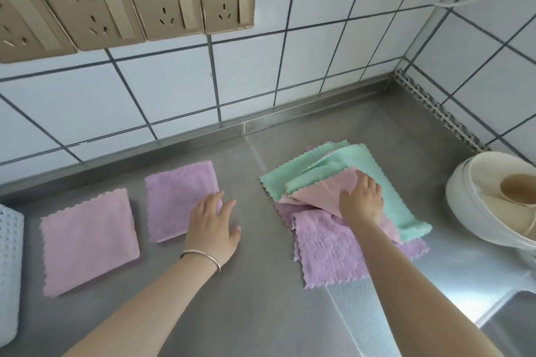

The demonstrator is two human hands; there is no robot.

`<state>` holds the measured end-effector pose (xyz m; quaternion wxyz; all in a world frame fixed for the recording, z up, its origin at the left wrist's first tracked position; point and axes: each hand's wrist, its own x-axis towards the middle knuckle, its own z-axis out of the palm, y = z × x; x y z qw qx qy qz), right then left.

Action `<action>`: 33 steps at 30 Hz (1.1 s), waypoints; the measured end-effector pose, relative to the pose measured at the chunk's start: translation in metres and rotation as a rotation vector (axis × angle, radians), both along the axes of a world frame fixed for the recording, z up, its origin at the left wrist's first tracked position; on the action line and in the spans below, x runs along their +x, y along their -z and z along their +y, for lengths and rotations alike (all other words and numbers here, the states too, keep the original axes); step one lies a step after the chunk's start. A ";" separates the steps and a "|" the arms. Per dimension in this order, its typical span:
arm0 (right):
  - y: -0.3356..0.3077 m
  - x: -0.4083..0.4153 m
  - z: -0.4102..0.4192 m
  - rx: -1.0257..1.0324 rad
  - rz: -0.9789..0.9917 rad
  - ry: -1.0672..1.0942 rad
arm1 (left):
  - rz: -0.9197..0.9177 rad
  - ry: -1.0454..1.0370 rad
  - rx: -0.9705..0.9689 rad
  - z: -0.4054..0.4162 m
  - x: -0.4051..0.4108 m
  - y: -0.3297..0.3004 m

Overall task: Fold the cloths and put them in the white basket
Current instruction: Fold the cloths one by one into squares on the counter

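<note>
Two folded cloths lie on the steel counter: a pink one (90, 240) at the left and a purple one (177, 200) beside it. My left hand (213, 226) rests flat on the counter with fingers spread, its fingertips on the purple cloth's right edge. To the right is a loose pile of cloths: mint green ones (359, 171), a pink one (322, 191) and a purple one (327, 246). My right hand (361, 200) grips the pink cloth on top of the pile. The white basket (8, 275) shows only partly at the far left edge.
A stack of white bowls (490, 203) with a beige cup stands at the right edge. A sink corner (510, 322) is at the lower right. A tiled wall with wall sockets (130, 6) runs behind the steel counter (261, 284).
</note>
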<state>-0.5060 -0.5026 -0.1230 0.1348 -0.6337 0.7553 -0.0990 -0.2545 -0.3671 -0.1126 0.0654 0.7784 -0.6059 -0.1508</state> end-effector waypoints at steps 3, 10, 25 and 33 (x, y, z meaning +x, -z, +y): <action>0.002 -0.024 -0.020 0.100 -0.050 0.118 | 0.000 0.033 -0.019 -0.009 -0.019 0.000; 0.012 -0.041 -0.023 -0.136 -0.059 0.015 | 0.028 0.112 -0.065 -0.038 -0.050 -0.014; -0.065 -0.020 0.050 -0.738 -0.094 -0.756 | 0.016 0.410 -0.465 -0.047 -0.104 -0.078; -0.133 -0.047 0.045 -0.686 -0.029 -0.586 | 0.037 0.284 -0.605 -0.009 -0.038 -0.173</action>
